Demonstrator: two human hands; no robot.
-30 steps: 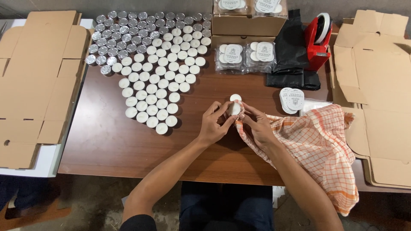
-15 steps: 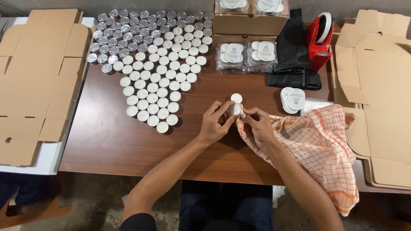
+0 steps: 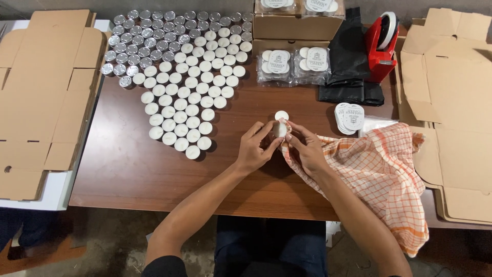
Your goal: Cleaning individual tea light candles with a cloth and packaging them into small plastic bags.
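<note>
White wax tealight candle (image 3: pixel 280 129), small and round, sits pinched between both hands just above the brown wooden bench (image 3: pixel 128 164), near the bench's middle. Left hand (image 3: pixel 254 149) closes on it from the left, thumb and forefinger clamped on the candle's side. Right hand (image 3: pixel 306 149) meets it from the right, fingertips on the same candle, with the orange-and-white checked cloth (image 3: pixel 382 169) bunched under that palm and trailing off over the bench's right edge. So both grips are clenched on the one candle; whether the cloth lies between the right fingers and the wax, I cannot tell.

Key relation: a second white tealight (image 3: pixel 281 115) stands on the bench just beyond the held one, directly ahead of the fingertips, touching or nearly so. Both hands are about equally near it. The held candle seems tipped, its flat faces no longer level, though it is small and partly hidden.

Surroundings:
- block of white tealights in rows (image 3: pixel 189 102) to the left front, well apart from the hands
- silver metal cups (image 3: pixel 154 36) behind them
- clear packs of candles (image 3: pixel 294 64), a stack of round labels (image 3: pixel 350 117), red tape dispenser (image 3: pixel 382 46)
- flat cardboard blanks (image 3: pixel 46 92) at both sides
</note>
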